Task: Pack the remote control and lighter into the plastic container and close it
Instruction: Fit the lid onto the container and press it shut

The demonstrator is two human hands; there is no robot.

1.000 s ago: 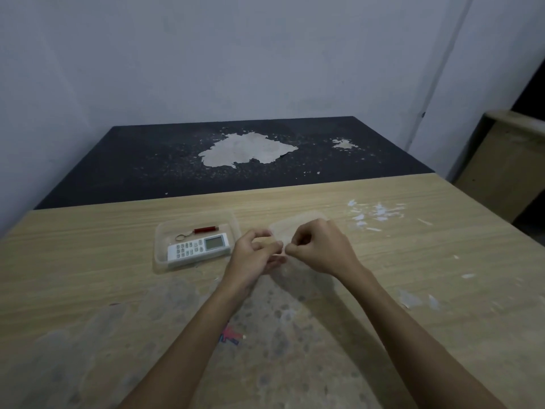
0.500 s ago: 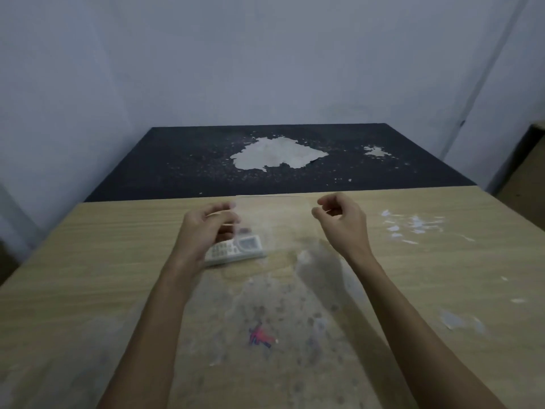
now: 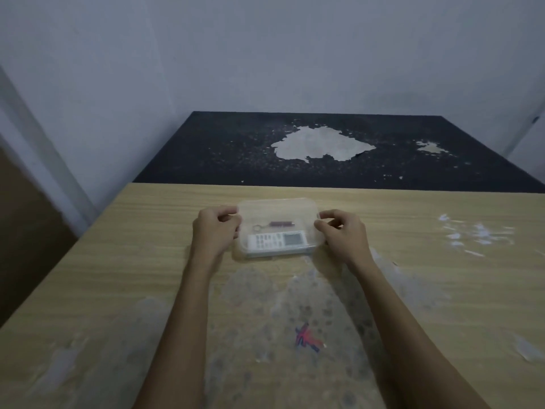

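Observation:
A clear plastic container (image 3: 277,206) rests on the wooden table (image 3: 413,276), a little beyond the middle. A clear lid lies over it. Through the lid I see a white remote control (image 3: 277,240) with a grey screen, lying flat along the near side. Behind it lies a dark red lighter (image 3: 281,224) with a small key ring on its left end. My left hand (image 3: 215,228) pinches the lid's left edge. My right hand (image 3: 342,231) pinches its right edge. Whether the lid is pressed fully down I cannot tell.
A black tabletop (image 3: 236,154) with a large peeled pale patch (image 3: 321,144) adjoins the far side. The wooden table has worn, flaking patches, a red and blue mark (image 3: 306,339) near me and white flecks (image 3: 474,234) at the right. Walls stand behind and to the left.
Both hands carried the clear lid from the right of the container over to it and lowered it on top. They now hold the lid's two ends. The camera view shifted left.

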